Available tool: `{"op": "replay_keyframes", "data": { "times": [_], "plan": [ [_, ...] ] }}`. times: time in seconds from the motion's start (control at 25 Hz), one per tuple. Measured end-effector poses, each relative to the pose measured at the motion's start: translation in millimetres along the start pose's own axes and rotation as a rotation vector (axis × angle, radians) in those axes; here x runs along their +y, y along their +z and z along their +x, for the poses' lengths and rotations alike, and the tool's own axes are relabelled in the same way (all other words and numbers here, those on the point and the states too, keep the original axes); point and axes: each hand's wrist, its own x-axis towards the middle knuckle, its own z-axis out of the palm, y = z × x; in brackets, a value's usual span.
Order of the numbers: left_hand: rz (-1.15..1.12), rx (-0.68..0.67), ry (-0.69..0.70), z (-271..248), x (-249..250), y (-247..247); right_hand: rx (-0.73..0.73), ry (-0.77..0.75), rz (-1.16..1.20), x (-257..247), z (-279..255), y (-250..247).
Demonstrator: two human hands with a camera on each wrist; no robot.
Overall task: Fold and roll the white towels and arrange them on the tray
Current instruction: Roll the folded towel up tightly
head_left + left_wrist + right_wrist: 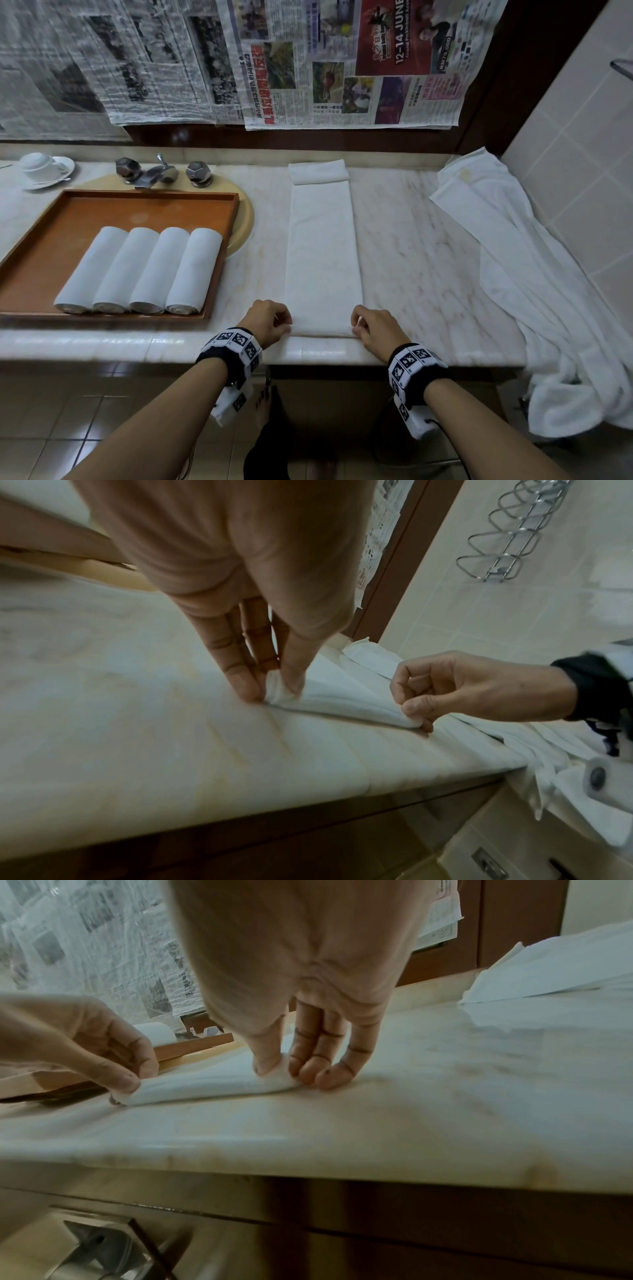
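Observation:
A long white towel (322, 253), folded into a narrow strip, lies on the marble counter and runs away from me. My left hand (270, 322) pinches its near left corner (277, 689) between thumb and fingers. My right hand (370, 329) pinches the near right corner (277, 1074) the same way. The near edge is lifted slightly off the counter. Several rolled white towels (137, 270) lie side by side in the wooden tray (41, 246) at the left.
A folded white towel (318, 171) lies at the strip's far end. A large white cloth (513, 246) drapes over the counter's right end. A tap (161, 171) and a cup on a saucer (41, 168) stand behind the tray. Newspaper covers the wall.

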Motion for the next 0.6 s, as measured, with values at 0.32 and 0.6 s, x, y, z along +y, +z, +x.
{"op": "replay_keyframes", "data": {
  "times": [0.32, 0.6],
  "plan": [
    [0.039, 0.01, -0.117, 6.7, 11.3, -1.4, 0.079, 0.107, -0.094, -9.2, 5.1, 1.8],
    [0.355, -0.012, -0.026, 6.8, 29.0, 15.2, 0.119, -0.112, -0.251, -11.2, 7.4, 22.7]
  ]
}}
